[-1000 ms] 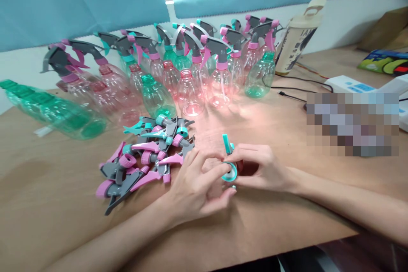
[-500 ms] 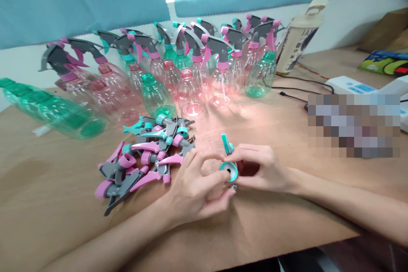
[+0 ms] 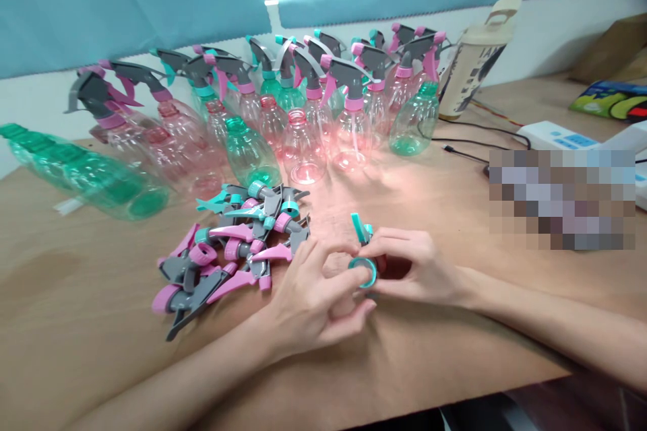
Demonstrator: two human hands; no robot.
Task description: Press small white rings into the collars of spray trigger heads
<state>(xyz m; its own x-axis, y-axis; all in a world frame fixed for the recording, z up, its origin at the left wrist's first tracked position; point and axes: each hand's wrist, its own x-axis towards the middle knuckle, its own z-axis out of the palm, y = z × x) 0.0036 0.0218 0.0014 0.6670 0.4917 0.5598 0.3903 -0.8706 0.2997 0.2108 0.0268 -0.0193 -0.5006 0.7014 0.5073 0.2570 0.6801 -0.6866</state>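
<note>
A trigger spray head with a turquoise collar (image 3: 373, 275) and a turquoise trigger (image 3: 358, 227) is between my hands, its collar opening facing up toward me. My right hand (image 3: 412, 262) pinches it from the right, fingers closed round its body. From the left, my left hand (image 3: 321, 293) reaches over it; one fingertip is inside the collar, and the other fingers curl about its rim. The finger covers most of the collar's inside. To the left of my left hand lies a pile of loose trigger spray heads (image 3: 237, 249) in grey, pink and turquoise.
Behind the pile stand several pink clear bottles (image 3: 303, 148) and green bottles (image 3: 250, 155), many with spray heads on. Green bottles (image 3: 108, 178) lie at the left. A tall beige bottle (image 3: 472, 67), black cables (image 3: 465, 150) and a white power strip (image 3: 556, 137) are at the right.
My left fingertip has gone deeper into the turquoise collar, covering the dark hole that showed before. My right hand and the spray head have hardly moved.
</note>
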